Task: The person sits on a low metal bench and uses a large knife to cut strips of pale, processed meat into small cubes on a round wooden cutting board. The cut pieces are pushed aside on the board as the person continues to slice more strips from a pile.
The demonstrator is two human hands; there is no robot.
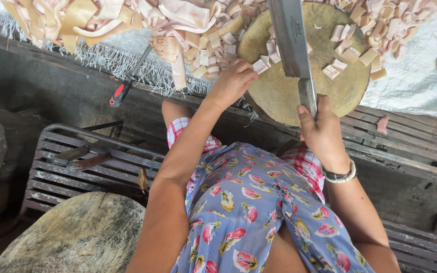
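Seen from above, seated at a low, dark, worn work surface [56, 86] with a fringed whitish sheet [410, 76] spread over its far part. On that sheet, a round wooden chopping block [284, 93], its top scarred and yellowed, scattered with small pale cut pieces [347, 53]. Behind and to the left of the block, a big heap of pale pink strips [127, 17], spilling toward the sheet's fringe. Right hand [324, 136] closed around the handle of a broad cleaver [289, 38], fingers wrapped tight, blade lying flat across the block and pointing away. Left hand [231, 83] at the block's left rim, fingers curled narrow over a few pale pieces there; whether pinching or only pressing, cannot tell. Beaded bracelet [341, 176] on the right wrist. Further left on the dark surface, a tool with a red and black handle [122, 91], well apart from both hands. Below the surface, a dark slatted crate [102, 169] lying to the left, a second round wooden block [77, 237] in the lower left corner, and more slatted wood [410, 139] to the right. Floral blue dress [249, 217] and a red checked cloth [307, 164] across the lap.
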